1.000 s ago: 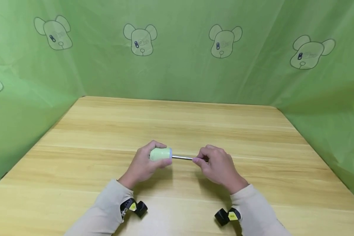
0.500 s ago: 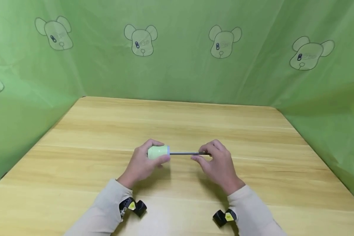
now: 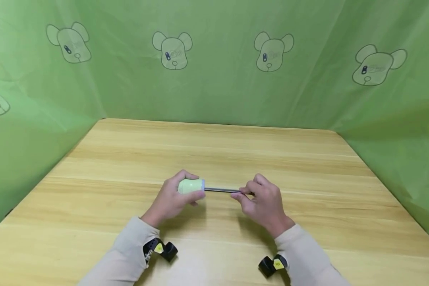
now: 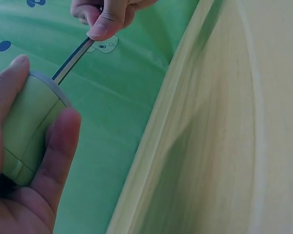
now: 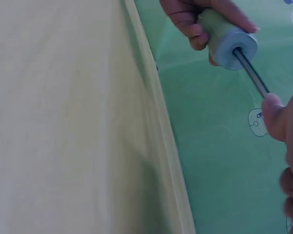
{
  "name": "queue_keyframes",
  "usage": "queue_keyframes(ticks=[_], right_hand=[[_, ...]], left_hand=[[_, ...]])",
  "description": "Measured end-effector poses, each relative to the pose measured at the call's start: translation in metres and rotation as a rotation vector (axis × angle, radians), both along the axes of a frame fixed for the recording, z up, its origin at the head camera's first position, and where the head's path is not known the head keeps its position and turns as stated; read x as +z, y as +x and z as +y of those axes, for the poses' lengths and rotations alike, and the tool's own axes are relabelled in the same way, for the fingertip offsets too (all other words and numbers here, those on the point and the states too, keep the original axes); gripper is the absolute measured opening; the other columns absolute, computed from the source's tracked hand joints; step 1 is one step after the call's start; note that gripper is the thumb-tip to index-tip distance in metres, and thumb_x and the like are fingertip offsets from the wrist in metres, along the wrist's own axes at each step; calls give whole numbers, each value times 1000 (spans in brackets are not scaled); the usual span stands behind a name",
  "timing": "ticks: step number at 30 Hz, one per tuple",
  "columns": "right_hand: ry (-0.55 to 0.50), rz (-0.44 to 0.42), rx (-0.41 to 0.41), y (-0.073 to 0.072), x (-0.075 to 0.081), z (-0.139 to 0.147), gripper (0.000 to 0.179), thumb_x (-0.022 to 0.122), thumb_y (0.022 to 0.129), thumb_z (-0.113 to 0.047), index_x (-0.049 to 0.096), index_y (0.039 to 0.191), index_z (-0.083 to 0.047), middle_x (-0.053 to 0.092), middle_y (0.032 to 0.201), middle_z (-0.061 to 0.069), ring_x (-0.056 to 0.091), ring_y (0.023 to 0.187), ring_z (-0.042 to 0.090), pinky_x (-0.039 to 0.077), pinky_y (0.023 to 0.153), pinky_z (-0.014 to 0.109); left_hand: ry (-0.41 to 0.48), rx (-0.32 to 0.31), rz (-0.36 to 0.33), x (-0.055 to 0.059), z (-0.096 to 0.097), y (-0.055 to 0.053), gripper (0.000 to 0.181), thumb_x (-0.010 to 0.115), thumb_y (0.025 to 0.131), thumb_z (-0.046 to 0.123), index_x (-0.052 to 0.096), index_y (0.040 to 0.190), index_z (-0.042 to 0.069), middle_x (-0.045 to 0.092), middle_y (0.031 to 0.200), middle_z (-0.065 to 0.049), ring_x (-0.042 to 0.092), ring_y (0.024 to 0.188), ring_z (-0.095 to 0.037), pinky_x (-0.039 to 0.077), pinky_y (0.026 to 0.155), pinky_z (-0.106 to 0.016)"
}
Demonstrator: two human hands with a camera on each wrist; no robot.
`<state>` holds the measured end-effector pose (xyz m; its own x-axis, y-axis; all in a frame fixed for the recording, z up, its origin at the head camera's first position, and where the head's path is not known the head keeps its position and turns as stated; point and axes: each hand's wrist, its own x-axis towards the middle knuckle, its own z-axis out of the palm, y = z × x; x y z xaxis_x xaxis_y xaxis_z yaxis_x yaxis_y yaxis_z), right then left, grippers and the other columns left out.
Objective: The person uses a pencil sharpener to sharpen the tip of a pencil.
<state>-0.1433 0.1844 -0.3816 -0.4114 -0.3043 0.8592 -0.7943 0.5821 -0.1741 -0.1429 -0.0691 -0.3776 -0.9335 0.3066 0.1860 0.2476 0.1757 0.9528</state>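
My left hand (image 3: pixel 169 198) grips a pale green, barrel-shaped pencil sharpener (image 3: pixel 190 186), its thumb and fingers on opposite sides. In the right wrist view, the sharpener's blue-grey end face (image 5: pixel 241 48) has a round hole in the middle. A thin, dark, shiny pencil (image 3: pixel 221 190) runs out of that hole toward the right. The thumb and fingers of my right hand (image 3: pixel 264 204) pinch it near its far end, covering part of it. In the left wrist view the pencil (image 4: pixel 71 61) shows flat sides, and its inner end is hidden inside the sharpener. Both hands are above the table.
A wood-grain table (image 3: pixel 214 151) lies under both hands. Green cloth walls (image 3: pixel 221 91) with bear-head drawings stand behind it and at both sides. Black wrist cameras (image 3: pixel 268 267) are strapped at both light sleeves (image 3: pixel 307 254).
The right fingers loosened and spread on the pencil half a second ago, then closed on it again. More pencil shows than a second ago. The left hand has shifted slightly left with the sharpener.
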Motion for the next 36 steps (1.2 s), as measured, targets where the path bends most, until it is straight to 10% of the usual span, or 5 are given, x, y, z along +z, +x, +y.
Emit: queue_keyframes(ticks=[6, 9, 19, 36], right_hand=[[-50, -898, -32, 8, 20, 5, 25, 82, 77, -12, 63, 61, -8, 51, 56, -4, 41, 50, 9, 33, 41, 21], [-40, -1072, -75, 9, 23, 7, 24, 79, 82, -16, 66, 64, -7, 52, 55, -2, 40, 51, 12, 31, 43, 22], [42, -338, -191, 6, 5, 4, 32, 92, 63, -21, 68, 78, -7, 56, 73, -1, 55, 64, 14, 47, 60, 31], [-41, 189, -38, -5, -4, 4, 49, 64, 90, -47, 60, 64, -6, 48, 64, 2, 41, 53, 14, 32, 48, 25]], left_hand=[[-135, -2, 177, -3, 2, 0, 40, 82, 78, 16, 63, 112, 4, 62, 94, -10, 57, 72, -19, 55, 56, -32], [-190, 4, 259, -4, 2, 0, 40, 83, 77, 17, 64, 110, 6, 64, 95, -7, 55, 71, -18, 51, 54, -28], [-49, 81, 59, -2, 4, -2, 37, 80, 80, 18, 64, 111, 5, 63, 92, -15, 65, 64, -20, 58, 56, -38], [67, 35, -73, -1, 6, -2, 38, 75, 84, 13, 59, 115, -1, 62, 94, -19, 66, 70, -28, 59, 65, -40]])
